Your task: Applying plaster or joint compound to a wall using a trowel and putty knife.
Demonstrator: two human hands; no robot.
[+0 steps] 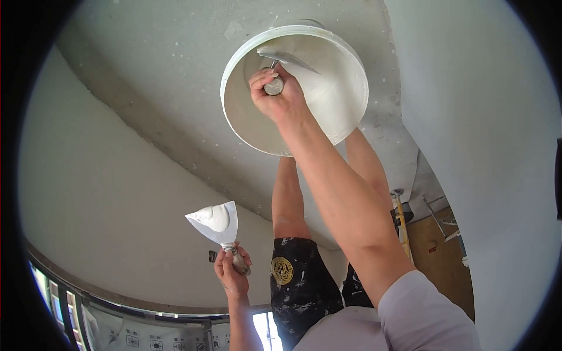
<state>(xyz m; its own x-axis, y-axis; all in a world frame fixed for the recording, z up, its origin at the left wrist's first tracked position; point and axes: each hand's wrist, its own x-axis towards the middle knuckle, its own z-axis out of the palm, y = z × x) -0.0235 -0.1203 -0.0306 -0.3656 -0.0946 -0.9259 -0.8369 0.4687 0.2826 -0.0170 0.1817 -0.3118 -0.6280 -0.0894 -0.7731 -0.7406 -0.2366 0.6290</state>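
My right hand (278, 96) reaches into a large white bucket (225, 96), fingers wrapped round the handle of a wide-bladed scraper (291, 60). The blade sits near the far inner wall, and pale plaster coats the bucket's inside. Lower and to the left, my left hand (233, 275) grips a putty knife (232, 225) by its worn, smeared handle, blade pointing up and away. A thick white lump of putty (215, 217) rests on that blade. The two tools are apart, and the left one is outside the bucket.
The bucket stands on a speckled grey floor (175, 88). Pale walls rise at left (117, 199) and right (480, 117). A yellow-legged ladder (403, 228) and a metal frame (448, 225) are behind me at right. A window with plastic sheeting (146, 333) lies lower left.
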